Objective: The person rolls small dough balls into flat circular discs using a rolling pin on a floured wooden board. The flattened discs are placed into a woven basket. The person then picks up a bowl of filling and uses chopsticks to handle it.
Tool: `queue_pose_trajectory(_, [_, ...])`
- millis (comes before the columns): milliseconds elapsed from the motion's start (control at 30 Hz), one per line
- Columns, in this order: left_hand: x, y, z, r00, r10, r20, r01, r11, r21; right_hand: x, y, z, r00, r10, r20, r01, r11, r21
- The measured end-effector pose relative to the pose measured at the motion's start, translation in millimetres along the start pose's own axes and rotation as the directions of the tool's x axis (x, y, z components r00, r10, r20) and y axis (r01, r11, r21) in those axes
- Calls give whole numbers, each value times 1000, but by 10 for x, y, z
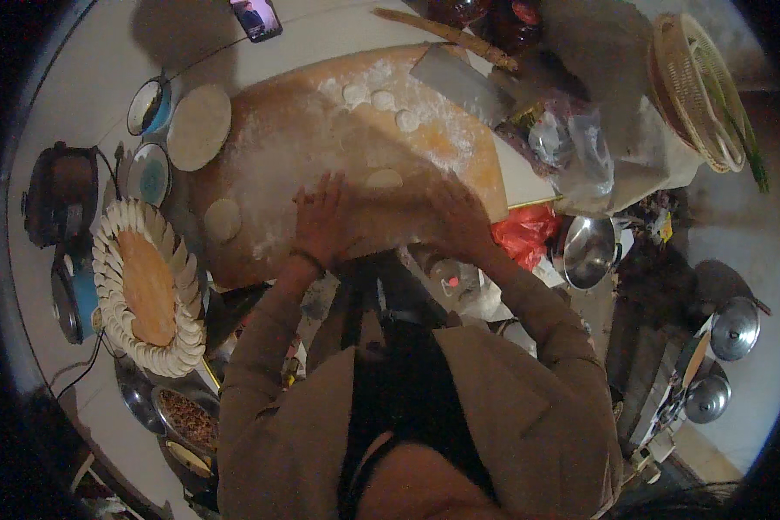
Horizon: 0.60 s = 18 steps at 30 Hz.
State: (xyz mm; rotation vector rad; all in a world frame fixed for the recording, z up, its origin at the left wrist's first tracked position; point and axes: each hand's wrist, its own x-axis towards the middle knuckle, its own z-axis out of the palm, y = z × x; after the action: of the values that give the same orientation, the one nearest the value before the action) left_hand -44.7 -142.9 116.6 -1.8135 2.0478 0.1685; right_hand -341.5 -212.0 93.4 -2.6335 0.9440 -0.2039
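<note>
My left hand [322, 218] and my right hand [458, 214] lie palms down, fingers spread, near the front edge of a floured wooden board [266, 143]. Between them a dim bar, probably a rolling pin, runs across; shadow hides whether my palms press on it. Just beyond this bar is a small pale dough round [385, 177], partly in shadow. Another flat dough round [222, 220] rests left of my left hand. Several small dough pieces, one of them a floured disc [407, 119], sit in loose flour at the far side.
On the left, dumplings [185, 351] ring a round wooden tray [146, 286]. A bowl of chopped filling [185, 416] stands nearer. Enamel bowls [149, 107] and a phone [255, 19] are beyond. Right are a flat grey sheet [461, 81], plastic bags [526, 234] and a steel pot [588, 253].
</note>
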Motion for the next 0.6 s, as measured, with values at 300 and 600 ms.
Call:
queue_pose_trajectory(300, [-51, 21, 249, 989, 11, -148, -33, 989, -144, -122, -77, 65, 999, 43, 33, -43, 999, -19])
queue_pose_trajectory(600, [143, -13, 476, 954, -41, -296, -21, 979, -203, 171, 20, -18, 993, 118, 27, -113, 984, -139])
